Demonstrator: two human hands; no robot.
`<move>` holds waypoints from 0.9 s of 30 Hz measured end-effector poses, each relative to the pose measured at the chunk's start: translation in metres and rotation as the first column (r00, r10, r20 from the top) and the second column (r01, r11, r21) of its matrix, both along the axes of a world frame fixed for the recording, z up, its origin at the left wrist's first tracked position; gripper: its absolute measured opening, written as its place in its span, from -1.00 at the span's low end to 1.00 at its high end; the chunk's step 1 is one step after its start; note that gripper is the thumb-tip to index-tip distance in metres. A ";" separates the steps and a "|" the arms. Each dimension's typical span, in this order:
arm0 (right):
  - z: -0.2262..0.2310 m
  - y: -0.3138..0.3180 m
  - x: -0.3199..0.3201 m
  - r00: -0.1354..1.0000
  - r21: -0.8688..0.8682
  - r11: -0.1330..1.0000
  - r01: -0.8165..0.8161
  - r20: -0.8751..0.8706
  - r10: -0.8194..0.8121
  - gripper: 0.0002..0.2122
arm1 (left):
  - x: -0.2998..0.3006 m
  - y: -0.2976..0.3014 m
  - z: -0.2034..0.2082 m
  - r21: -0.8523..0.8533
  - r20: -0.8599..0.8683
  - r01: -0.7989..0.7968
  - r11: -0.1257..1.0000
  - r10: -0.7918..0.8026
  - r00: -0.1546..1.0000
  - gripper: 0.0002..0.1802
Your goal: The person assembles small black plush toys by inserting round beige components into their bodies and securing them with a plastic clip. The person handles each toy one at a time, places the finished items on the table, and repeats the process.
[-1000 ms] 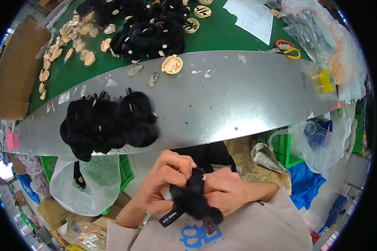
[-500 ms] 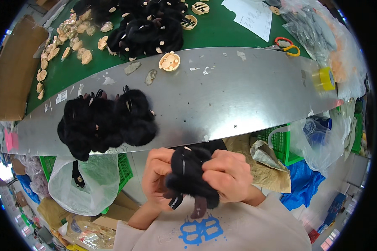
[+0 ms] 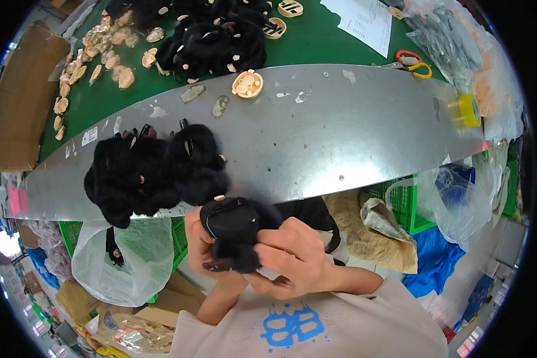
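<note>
A black furry plush piece (image 3: 237, 231) is gripped between my two hands, just in front of the table's near edge. A smooth black patch with a thin pale line shows on its upper side, and a dark brown flap sticks out below. My left hand (image 3: 198, 243) is closed round its left side, with those fingers partly hidden behind it. On the right, the fingers of my right hand (image 3: 293, 253) are bent and press into the fur. A similar row of black plush pieces (image 3: 155, 170) lies on the metal tabletop, close beyond my left hand.
Beyond the metal strip (image 3: 316, 131), a green surface (image 3: 316, 48) bears more black plush pieces (image 3: 215, 45) and cream plastic parts (image 3: 125, 77). One cream round part (image 3: 247, 84) rests near the strip's far edge. Scissors (image 3: 420, 68) and yellow tape (image 3: 468, 111) are at right. A bag-lined green crate (image 3: 122, 262) stands below left.
Both hands have shifted left with the plush piece and turned it, so its smooth black patch now faces up. My right hand has moved lower on it. The view has shifted slightly.
</note>
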State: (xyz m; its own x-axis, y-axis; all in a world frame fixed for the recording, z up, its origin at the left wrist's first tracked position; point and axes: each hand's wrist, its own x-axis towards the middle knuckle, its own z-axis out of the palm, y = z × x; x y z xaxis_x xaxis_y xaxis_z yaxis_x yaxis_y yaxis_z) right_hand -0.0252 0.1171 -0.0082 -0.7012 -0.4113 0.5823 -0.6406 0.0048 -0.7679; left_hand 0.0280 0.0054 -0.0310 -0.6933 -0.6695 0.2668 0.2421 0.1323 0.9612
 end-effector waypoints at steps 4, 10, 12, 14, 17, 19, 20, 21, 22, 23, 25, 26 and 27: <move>0.000 0.007 -0.006 0.998 -0.048 0.997 -0.063 0.003 0.063 -0.70 | -0.016 -0.007 0.013 -0.067 -0.065 0.063 0.996 -0.068 0.996 -0.64; -0.014 0.014 -0.023 0.988 -0.130 0.983 -0.127 -0.101 0.114 -0.64 | -0.019 -0.044 0.028 0.015 -0.010 0.533 0.846 -0.533 0.846 -0.56; -0.015 0.011 -0.030 0.989 -0.166 0.981 -0.102 -0.126 0.081 -0.59 | -0.017 -0.047 0.038 -0.520 0.126 0.465 0.716 -0.474 0.872 -0.46; -0.017 0.007 -0.030 0.990 -0.172 0.985 -0.002 -0.138 -0.022 -0.56 | -0.009 -0.040 0.039 -0.660 0.089 0.325 0.677 -0.359 0.929 -0.45; -0.016 0.007 -0.031 0.974 -0.124 0.989 0.077 -0.203 -0.102 -0.53 | 0.000 -0.029 0.033 -0.742 0.021 0.178 0.646 -0.242 0.970 -0.49; -0.011 0.012 -0.032 0.970 -0.023 0.997 0.071 -0.232 -0.074 -0.56 | 0.003 -0.027 0.032 -0.759 0.011 0.141 0.636 -0.204 0.979 -0.52; -0.012 0.013 -0.032 0.973 0.011 0.999 0.053 -0.225 -0.050 -0.61 | 0.004 -0.027 0.032 -0.784 0.026 0.148 0.602 -0.207 0.978 -0.55; -0.012 0.013 -0.034 0.976 0.044 0.998 0.035 -0.218 -0.025 -0.66 | 0.005 -0.030 0.032 -0.809 0.041 0.155 0.567 -0.208 0.977 -0.57; -0.013 0.013 -0.034 0.978 0.076 0.997 0.016 -0.209 0.000 -0.70 | 0.006 -0.032 0.031 -0.831 0.056 0.162 0.532 -0.209 0.976 -0.60; -0.015 0.013 -0.034 0.987 0.110 0.994 -0.016 -0.156 0.033 -0.69 | 0.006 -0.035 0.030 -0.854 0.055 0.158 0.496 -0.216 0.975 -0.62; -0.018 0.012 -0.032 0.995 0.171 0.982 -0.085 -0.044 0.094 -0.67 | 0.004 -0.039 0.029 -0.894 0.056 0.151 0.421 -0.229 0.972 -0.65; -0.016 0.011 -0.031 0.993 0.172 0.978 -0.118 0.004 0.119 -0.66 | 0.003 -0.039 0.031 -0.895 0.056 0.150 0.420 -0.228 0.972 -0.65; -0.014 0.012 -0.031 0.990 0.180 0.974 -0.140 0.020 0.139 -0.64 | 0.003 -0.040 0.032 -0.897 0.057 0.148 0.417 -0.222 0.973 -0.66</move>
